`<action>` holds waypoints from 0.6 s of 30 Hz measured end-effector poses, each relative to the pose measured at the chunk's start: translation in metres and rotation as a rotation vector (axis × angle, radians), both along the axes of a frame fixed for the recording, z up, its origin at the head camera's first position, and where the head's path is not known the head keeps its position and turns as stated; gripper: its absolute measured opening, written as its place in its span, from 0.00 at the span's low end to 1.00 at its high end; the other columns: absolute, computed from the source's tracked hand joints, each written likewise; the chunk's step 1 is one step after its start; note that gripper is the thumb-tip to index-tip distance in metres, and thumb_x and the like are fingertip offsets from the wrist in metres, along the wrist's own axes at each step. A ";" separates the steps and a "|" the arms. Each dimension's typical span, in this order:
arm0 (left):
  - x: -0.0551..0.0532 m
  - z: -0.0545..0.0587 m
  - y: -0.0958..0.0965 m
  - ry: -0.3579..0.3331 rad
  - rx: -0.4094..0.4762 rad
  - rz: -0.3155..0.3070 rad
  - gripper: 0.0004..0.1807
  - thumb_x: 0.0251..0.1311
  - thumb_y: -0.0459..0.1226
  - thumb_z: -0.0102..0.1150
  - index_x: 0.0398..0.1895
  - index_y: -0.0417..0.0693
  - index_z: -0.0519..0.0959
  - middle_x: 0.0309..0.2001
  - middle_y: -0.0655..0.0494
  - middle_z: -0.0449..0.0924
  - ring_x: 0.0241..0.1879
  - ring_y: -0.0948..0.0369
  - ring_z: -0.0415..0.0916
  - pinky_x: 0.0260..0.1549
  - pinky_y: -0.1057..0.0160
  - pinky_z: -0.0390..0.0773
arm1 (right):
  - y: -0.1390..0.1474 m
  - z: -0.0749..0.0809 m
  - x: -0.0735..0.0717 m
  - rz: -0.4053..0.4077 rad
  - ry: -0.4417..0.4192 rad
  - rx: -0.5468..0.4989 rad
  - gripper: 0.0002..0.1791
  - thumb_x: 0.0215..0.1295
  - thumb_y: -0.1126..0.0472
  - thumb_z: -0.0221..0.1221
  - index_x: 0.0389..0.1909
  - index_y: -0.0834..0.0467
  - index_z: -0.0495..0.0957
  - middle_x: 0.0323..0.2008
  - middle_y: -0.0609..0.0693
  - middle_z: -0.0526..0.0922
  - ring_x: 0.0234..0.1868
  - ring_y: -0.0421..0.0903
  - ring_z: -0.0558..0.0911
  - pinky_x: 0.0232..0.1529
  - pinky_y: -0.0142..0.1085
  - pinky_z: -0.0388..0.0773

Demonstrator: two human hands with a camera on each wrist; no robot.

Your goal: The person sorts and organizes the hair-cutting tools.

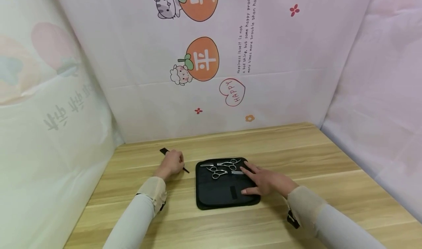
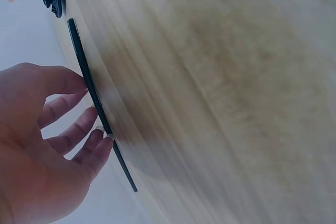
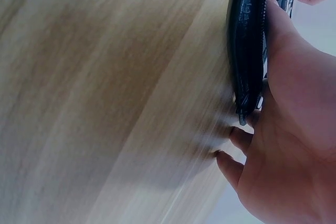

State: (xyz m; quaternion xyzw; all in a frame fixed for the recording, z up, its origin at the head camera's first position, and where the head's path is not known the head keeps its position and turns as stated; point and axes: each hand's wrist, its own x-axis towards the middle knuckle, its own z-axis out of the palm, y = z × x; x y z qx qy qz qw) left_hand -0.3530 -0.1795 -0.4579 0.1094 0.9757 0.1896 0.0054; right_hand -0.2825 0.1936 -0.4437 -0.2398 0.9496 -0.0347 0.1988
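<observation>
one black comb (image 2: 96, 101) is slanting toward the scissor case (image 1: 214, 193), nearer left hand (image 1: 173, 162) lightly pinching it, right hand (image 1: 262, 180) splaying there.

Both hands (image 1: 172, 162) (image 1: 262, 181) are bare. Just behind them sit uneven-edged beige cuffs (image 1: 152, 189) (image 1: 304, 205), each with a small black piece (image 1: 162, 206) (image 1: 292, 220) at its underside; behind the cuffs come plain, close-fitting pale grey sleeves (image 1: 130, 221) (image 1: 345, 227).

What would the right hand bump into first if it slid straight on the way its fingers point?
Probably the silver tools in the black case. The right hand has fingertips close beside them, but which tool comes first is hard to tell.
</observation>
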 end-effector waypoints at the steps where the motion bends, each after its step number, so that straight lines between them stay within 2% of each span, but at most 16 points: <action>1: 0.000 0.000 0.000 -0.003 0.004 -0.005 0.03 0.65 0.30 0.59 0.36 0.41 0.82 0.42 0.46 0.76 0.43 0.49 0.72 0.47 0.48 0.75 | 0.000 0.000 0.000 0.000 0.000 0.001 0.52 0.67 0.25 0.51 0.83 0.50 0.48 0.82 0.56 0.41 0.78 0.65 0.54 0.69 0.60 0.64; 5: 0.002 0.000 -0.002 -0.006 0.028 -0.027 0.02 0.65 0.29 0.59 0.36 0.41 0.81 0.40 0.47 0.75 0.38 0.52 0.71 0.41 0.51 0.76 | 0.001 0.000 0.000 0.002 0.001 -0.003 0.53 0.67 0.25 0.51 0.83 0.50 0.48 0.82 0.56 0.41 0.78 0.65 0.54 0.69 0.61 0.65; 10: 0.004 0.000 -0.002 0.014 0.035 -0.060 0.05 0.64 0.28 0.59 0.41 0.39 0.81 0.40 0.47 0.74 0.40 0.51 0.70 0.45 0.48 0.75 | 0.002 -0.001 -0.001 0.005 0.005 -0.014 0.53 0.67 0.25 0.51 0.83 0.51 0.49 0.82 0.57 0.41 0.78 0.65 0.54 0.68 0.61 0.64; 14: 0.007 0.002 -0.002 0.002 0.039 -0.071 0.10 0.66 0.28 0.58 0.48 0.38 0.80 0.46 0.43 0.75 0.46 0.47 0.72 0.50 0.46 0.75 | 0.001 -0.001 -0.002 0.007 0.009 -0.009 0.53 0.67 0.25 0.51 0.83 0.51 0.49 0.82 0.57 0.42 0.79 0.65 0.53 0.68 0.61 0.65; 18: 0.010 0.003 -0.003 -0.034 0.066 -0.054 0.16 0.68 0.28 0.58 0.58 0.40 0.77 0.55 0.41 0.71 0.53 0.45 0.70 0.51 0.46 0.75 | 0.000 -0.001 -0.003 0.008 0.007 0.005 0.53 0.67 0.24 0.50 0.83 0.50 0.48 0.82 0.56 0.41 0.79 0.64 0.53 0.69 0.61 0.64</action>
